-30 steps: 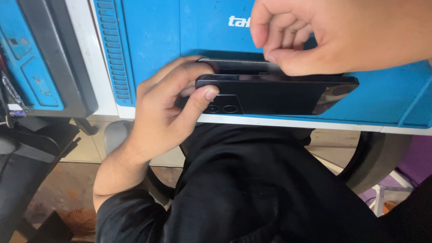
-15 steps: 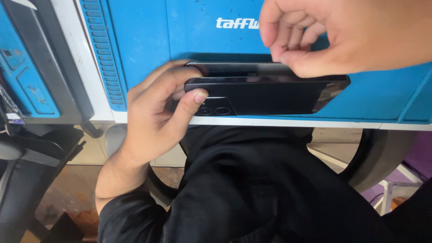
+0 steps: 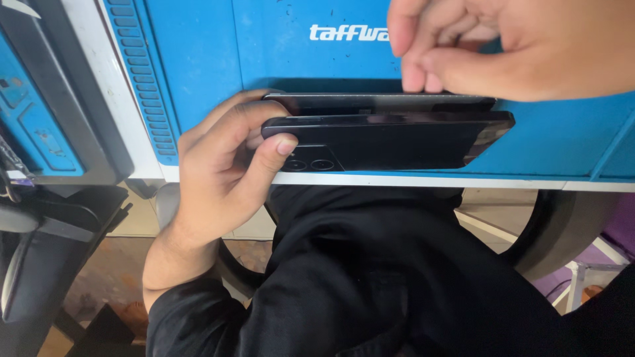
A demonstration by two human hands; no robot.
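Over blue mat (image 3: 198, 59): 2 hands (image 3: 218, 172) (image 3: 522, 46), 2 dark phone parts (image 3: 397, 139) (image 3: 377, 102).

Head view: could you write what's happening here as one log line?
left hand: grips dark phone at camera end | right hand: fingertips pinch phone's upper panel | under: blue mat

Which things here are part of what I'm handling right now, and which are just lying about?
In hand:
- black phone, gripped at its camera end by the left hand
- thin dark panel lifted off it, pinched by the right hand

Lying about:
- blue work mat
- dark equipment at left
- chair base
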